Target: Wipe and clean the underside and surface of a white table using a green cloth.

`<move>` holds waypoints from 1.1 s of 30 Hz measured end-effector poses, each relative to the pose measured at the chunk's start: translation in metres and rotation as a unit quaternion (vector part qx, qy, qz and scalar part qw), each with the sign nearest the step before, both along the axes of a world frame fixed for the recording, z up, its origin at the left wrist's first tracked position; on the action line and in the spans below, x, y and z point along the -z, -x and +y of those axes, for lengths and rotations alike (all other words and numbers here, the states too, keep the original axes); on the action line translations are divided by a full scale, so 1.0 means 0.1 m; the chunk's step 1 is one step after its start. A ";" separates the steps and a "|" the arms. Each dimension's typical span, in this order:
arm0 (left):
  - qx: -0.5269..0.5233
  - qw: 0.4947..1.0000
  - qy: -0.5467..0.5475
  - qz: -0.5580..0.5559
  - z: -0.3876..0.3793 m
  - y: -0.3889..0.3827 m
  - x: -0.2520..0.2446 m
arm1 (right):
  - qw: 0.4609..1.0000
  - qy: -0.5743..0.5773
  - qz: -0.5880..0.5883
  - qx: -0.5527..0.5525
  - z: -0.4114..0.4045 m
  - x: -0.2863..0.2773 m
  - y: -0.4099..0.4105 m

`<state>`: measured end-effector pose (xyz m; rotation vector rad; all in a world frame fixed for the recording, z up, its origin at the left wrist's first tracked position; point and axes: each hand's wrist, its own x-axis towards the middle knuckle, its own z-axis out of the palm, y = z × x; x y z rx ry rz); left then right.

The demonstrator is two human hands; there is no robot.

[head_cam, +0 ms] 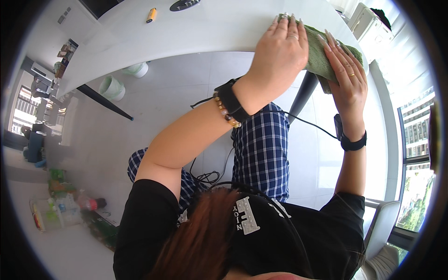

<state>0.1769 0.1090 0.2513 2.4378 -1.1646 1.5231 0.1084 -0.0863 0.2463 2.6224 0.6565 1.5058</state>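
Observation:
A folded green towel [316, 47] lies on the right end of a glossy white table [210, 29], with one part hanging over the near edge. My left hand [285, 45] rests palm down on the towel's left part, fingers together and reaching its far edge. On the towel's right part is my right hand [348, 70], fingers stretched out and holding it against the tabletop. Both thumbs are mostly hidden. Black straps circle both wrists, and a beaded bracelet [225, 112] sits on the left one.
A small yellow-and-black object [151, 15] and a black oval piece [184, 5] lie on the table. Below stand dark table legs [105, 101] and lined waste bins [112, 88]. A black cable [311, 124] runs between the wrists. A chair [383, 227] stands at right.

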 end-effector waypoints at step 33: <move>0.019 0.337 0.148 0.930 2.80 0.05 0.99 | -0.028 -0.504 0.784 -0.362 2.03 1.91 0.04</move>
